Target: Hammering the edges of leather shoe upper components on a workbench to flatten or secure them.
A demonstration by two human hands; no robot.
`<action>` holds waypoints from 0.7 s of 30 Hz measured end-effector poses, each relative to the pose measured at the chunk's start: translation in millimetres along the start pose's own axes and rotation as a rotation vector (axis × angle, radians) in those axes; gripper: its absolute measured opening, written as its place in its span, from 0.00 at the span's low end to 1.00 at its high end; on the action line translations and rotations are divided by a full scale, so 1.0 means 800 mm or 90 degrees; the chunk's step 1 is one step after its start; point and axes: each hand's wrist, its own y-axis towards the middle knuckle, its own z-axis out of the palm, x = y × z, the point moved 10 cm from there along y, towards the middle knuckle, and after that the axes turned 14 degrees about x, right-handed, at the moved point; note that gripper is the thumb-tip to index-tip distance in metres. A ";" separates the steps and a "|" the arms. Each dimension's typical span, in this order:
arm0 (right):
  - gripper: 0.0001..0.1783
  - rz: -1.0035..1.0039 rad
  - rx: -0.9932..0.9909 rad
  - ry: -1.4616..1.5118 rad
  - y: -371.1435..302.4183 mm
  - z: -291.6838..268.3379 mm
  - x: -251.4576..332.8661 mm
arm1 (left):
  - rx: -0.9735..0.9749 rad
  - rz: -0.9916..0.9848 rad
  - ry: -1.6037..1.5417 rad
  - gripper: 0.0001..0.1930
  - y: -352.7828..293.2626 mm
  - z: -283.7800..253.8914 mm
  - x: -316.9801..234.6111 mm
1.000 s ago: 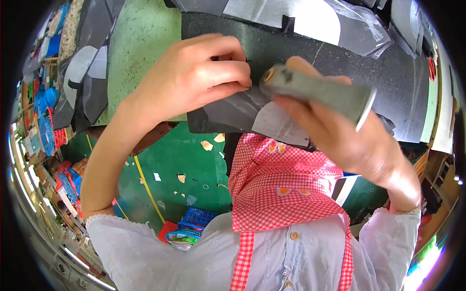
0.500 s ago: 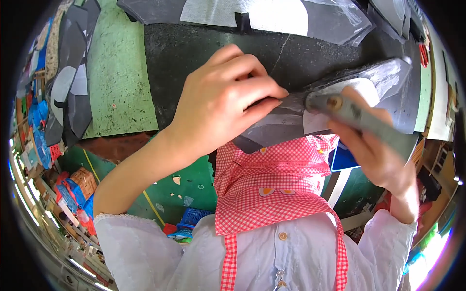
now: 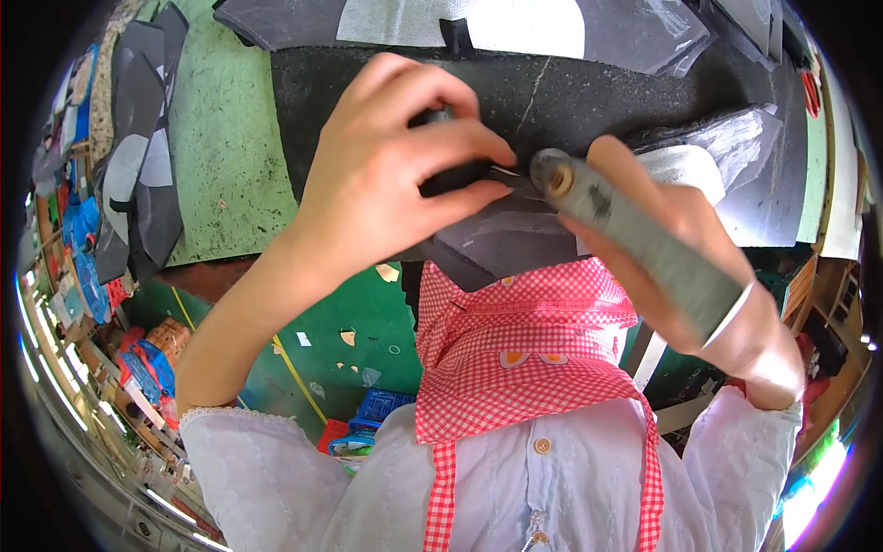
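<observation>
My left hand [image 3: 377, 170] is closed, its thumb and forefinger pinched at the edge of a dark grey, leather-like piece [image 3: 515, 237]. A small shiny sliver shows by these fingertips; what it belongs to I cannot make out. My right hand [image 3: 667, 244] grips a long grey hand tool [image 3: 644, 244] with a rounded end and a brass-coloured round fitting. That rounded end is close to my left fingertips, over the dark piece. A white half-round patch [image 3: 685, 170] on the piece shows beyond my right hand. Motion blurs part of the right hand.
A black mat [image 3: 322, 92] lies on the green bench top [image 3: 230, 138]. More dark pieces with white patches rest along the far edge [image 3: 524, 28] and at the left [image 3: 138, 193]. A blue basket [image 3: 382, 405] stands below on the green floor [image 3: 313, 345].
My left hand has moved slightly left, and its fingers have parted a little. The grey tool's rounded end has moved left and slightly up, with my right hand shifting left along with it.
</observation>
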 end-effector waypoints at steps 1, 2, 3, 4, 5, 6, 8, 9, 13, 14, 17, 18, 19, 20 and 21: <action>0.14 -0.066 -0.085 -0.048 0.000 -0.017 0.008 | 0.029 -0.017 -0.006 0.14 -0.005 0.004 0.009; 0.13 -0.132 -0.171 -0.096 -0.003 -0.031 0.018 | 0.033 -0.022 -0.005 0.14 -0.010 0.007 0.010; 0.13 -0.179 -0.251 -0.312 -0.008 -0.031 0.037 | 0.008 0.034 0.101 0.14 -0.018 0.006 -0.008; 0.13 -0.179 -0.250 -0.313 -0.009 -0.028 0.042 | -0.021 0.095 0.206 0.15 -0.024 0.008 -0.028; 0.13 -0.135 -0.198 -0.191 -0.002 -0.023 0.035 | -0.042 0.101 0.229 0.15 -0.027 0.009 -0.032; 0.14 -0.090 -0.146 -0.068 0.003 -0.015 0.024 | -0.043 0.100 0.229 0.15 -0.027 0.006 -0.033; 0.12 -0.036 -0.101 -0.020 0.007 0.009 0.011 | -0.032 0.011 0.160 0.15 -0.021 -0.006 -0.015; 0.12 -0.074 -0.106 0.018 0.006 0.003 0.013 | -0.031 -0.038 0.130 0.15 -0.022 -0.010 -0.004; 0.12 -0.147 -0.139 -0.076 0.004 -0.018 0.026 | -0.084 -0.054 0.052 0.13 -0.050 0.004 0.008; 0.12 -0.152 -0.137 -0.077 0.005 -0.016 0.028 | -0.086 -0.058 0.055 0.13 -0.050 0.005 0.005; 0.11 -0.087 -0.206 0.134 -0.005 -0.014 0.012 | -0.134 -0.069 0.107 0.12 -0.051 0.001 -0.008; 0.09 -0.048 -0.141 0.105 0.000 -0.002 0.010 | -0.135 -0.068 0.105 0.12 -0.051 0.001 -0.012; 0.08 -0.067 -0.137 0.085 0.007 0.003 0.007 | -0.126 -0.058 0.143 0.12 -0.052 0.001 -0.018; 0.08 -0.086 -0.134 0.064 0.015 0.006 0.006 | -0.117 -0.048 0.181 0.12 -0.053 0.002 -0.023; 0.08 -0.089 -0.134 0.064 0.016 0.004 0.007 | -0.115 -0.032 0.211 0.12 -0.054 0.008 -0.027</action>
